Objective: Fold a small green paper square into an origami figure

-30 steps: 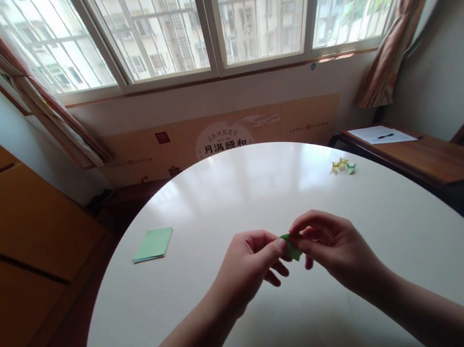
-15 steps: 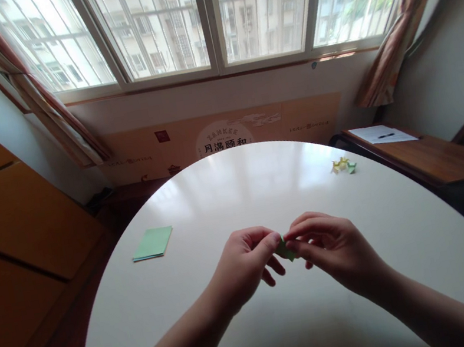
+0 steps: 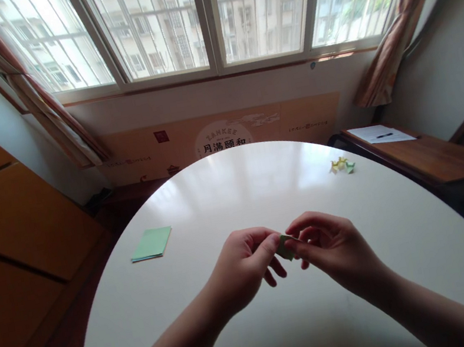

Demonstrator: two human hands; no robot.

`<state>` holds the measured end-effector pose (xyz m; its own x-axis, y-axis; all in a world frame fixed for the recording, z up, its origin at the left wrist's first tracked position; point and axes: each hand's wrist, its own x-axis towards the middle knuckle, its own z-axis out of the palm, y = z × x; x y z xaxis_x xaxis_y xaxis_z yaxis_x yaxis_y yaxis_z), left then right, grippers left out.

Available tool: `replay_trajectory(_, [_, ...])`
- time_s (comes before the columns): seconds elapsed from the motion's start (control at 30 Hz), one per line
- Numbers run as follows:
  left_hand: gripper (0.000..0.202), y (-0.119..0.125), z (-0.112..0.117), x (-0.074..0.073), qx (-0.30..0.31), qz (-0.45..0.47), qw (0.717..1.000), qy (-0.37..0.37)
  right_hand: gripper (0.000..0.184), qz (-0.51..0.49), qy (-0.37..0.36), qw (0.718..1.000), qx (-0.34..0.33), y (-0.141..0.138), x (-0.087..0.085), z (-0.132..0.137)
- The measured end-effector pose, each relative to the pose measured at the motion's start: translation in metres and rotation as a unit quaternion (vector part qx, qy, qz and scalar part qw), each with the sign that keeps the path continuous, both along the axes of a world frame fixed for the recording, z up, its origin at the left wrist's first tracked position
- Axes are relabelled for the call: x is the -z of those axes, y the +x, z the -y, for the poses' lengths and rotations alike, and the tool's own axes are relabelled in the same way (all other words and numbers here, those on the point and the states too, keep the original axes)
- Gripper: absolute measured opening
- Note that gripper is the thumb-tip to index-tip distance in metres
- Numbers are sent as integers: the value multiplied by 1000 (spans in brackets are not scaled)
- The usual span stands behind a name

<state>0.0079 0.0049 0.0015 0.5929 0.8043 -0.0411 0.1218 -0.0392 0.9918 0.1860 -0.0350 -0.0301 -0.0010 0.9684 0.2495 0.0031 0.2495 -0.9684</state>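
Observation:
A small folded piece of green paper [image 3: 285, 246] is pinched between both my hands, just above the round white table [image 3: 219, 200]. My left hand [image 3: 244, 267] grips its left side with thumb and forefinger. My right hand [image 3: 332, 248] pinches its right side, fingers curled. Most of the paper is hidden by my fingertips.
A stack of green paper sheets [image 3: 151, 243] lies at the table's left. A few small folded paper pieces, yellow and green [image 3: 342, 165], sit at the far right. A wooden side desk [image 3: 427, 157] with a sheet and pen stands to the right; wooden cabinets [image 3: 7, 225] stand left.
Both hands have drawn slightly closer together around the green paper, which shows less than a second ago. The hands stay in the same place.

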Motion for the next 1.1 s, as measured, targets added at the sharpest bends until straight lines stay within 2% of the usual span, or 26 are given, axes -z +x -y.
replay_trajectory(0.13, [24,-1,-1,1,4,1,1000,-1,17,-3,-7,1000,8,-1,-1,1])
replay_trajectory(0.33, [24,1,-5,4,-1,19,998,-59,16,-8,0,1000,-3,-2,2,1])
replay_trajectory(0.5, [25,0,-7,4,-15,27,997,-70,20,-26,-19,999,-19,1,3,-1])
replay_trajectory(0.8, [26,-1,-8,4,-6,28,995,-91,13,-22,25,999,-20,3,5,-1])
replay_trajectory(1.1, [26,-1,-9,5,16,20,997,-79,9,-16,28,999,-6,3,6,0])
